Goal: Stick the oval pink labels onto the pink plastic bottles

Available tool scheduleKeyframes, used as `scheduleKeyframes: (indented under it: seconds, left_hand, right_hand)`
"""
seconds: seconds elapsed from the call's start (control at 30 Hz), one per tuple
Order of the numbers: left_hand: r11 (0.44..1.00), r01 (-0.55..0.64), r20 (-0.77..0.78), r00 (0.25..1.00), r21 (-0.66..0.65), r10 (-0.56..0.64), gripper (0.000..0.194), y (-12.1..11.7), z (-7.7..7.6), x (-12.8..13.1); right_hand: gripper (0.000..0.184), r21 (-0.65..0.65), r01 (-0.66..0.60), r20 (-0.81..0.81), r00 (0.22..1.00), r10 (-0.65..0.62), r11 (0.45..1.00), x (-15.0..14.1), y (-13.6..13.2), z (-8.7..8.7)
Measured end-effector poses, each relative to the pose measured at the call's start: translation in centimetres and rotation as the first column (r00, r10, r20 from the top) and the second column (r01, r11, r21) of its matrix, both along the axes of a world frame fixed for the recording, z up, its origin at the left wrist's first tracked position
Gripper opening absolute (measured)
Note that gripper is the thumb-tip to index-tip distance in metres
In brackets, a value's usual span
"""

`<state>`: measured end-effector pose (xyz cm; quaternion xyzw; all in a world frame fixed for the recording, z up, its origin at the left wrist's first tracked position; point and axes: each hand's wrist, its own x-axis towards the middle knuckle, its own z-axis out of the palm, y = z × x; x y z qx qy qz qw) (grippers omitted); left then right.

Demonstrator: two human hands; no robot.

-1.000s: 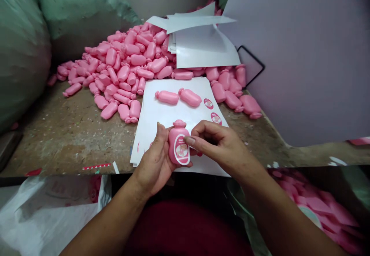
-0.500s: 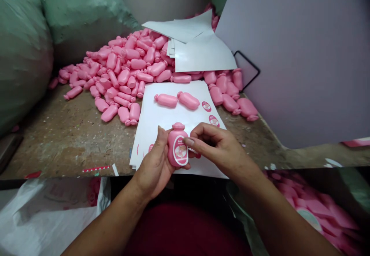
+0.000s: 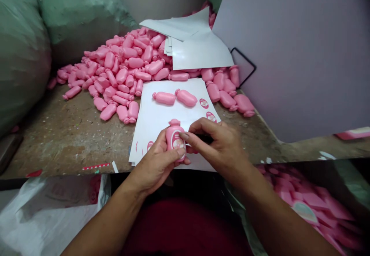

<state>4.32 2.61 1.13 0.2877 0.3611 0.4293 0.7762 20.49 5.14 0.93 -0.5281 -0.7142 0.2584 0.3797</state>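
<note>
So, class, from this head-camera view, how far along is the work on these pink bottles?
Done: the pink bottles heaped lower right, one showing an oval label. In hand: a labelled pink plastic bottle, held by the left hand, right fingers on it. Still to do: the big bare pile, two bare bottles on the white sheet, whose oval labels still wait.

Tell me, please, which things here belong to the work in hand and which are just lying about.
In use: labelled pink bottle, left hand, right hand, sticker sheet, heap of pink bottles.
Lying about: green sack, white plastic bag, black wire frame.
</note>
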Motion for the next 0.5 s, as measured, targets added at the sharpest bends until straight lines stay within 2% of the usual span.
scheduleKeyframes:
  seconds: [0.07,0.1,0.17,0.23,0.3,0.37,0.43,0.5]
  left_hand:
    - [0.999,-0.001,0.007,1.0,-0.04,0.002,0.052,0.0,0.0,-0.1]
    - [0.998,0.001,0.006,1.0,-0.06,-0.001,0.057,-0.1,0.0,-0.2]
    - [0.995,0.014,-0.001,1.0,-0.097,-0.014,0.064,-0.2,0.1,-0.4]
    - [0.992,0.036,0.012,0.999,-0.121,-0.035,0.066,-0.3,0.2,-0.6]
    - [0.99,0.046,0.063,0.997,-0.132,-0.038,0.057,-0.3,0.1,-0.6]
    - [0.988,0.043,0.12,0.992,-0.146,-0.025,0.045,-0.2,-0.2,-0.7]
    - [0.984,0.043,0.124,0.992,-0.172,-0.021,0.038,-0.2,-0.4,-1.0]
    - [0.984,0.041,0.032,0.999,-0.174,-0.036,0.035,-0.7,-0.3,-2.4]
  right_hand:
    - [0.019,0.112,0.082,0.09,0.992,-0.092,0.99,0.2,0.1,-0.5]
    - [0.019,0.128,0.122,0.096,0.986,-0.135,0.984,0.3,0.2,-0.7]
    - [0.02,0.073,0.171,0.037,0.984,-0.174,0.983,0.4,0.2,-0.9]
    - [0.022,-0.045,0.122,-0.073,0.989,-0.125,0.991,0.1,0.1,-0.9]
    - [0.031,-0.151,0.025,-0.152,0.987,-0.048,0.988,-0.6,0.0,-0.7]
    - [0.04,-0.203,-0.006,-0.164,0.986,-0.028,0.979,-1.2,0.1,-0.6]
    - [0.038,-0.183,0.037,-0.162,0.984,-0.067,0.982,-1.6,0.3,-0.8]
    - [0.033,-0.141,0.064,-0.194,0.977,-0.091,0.988,-1.6,0.7,-1.0]
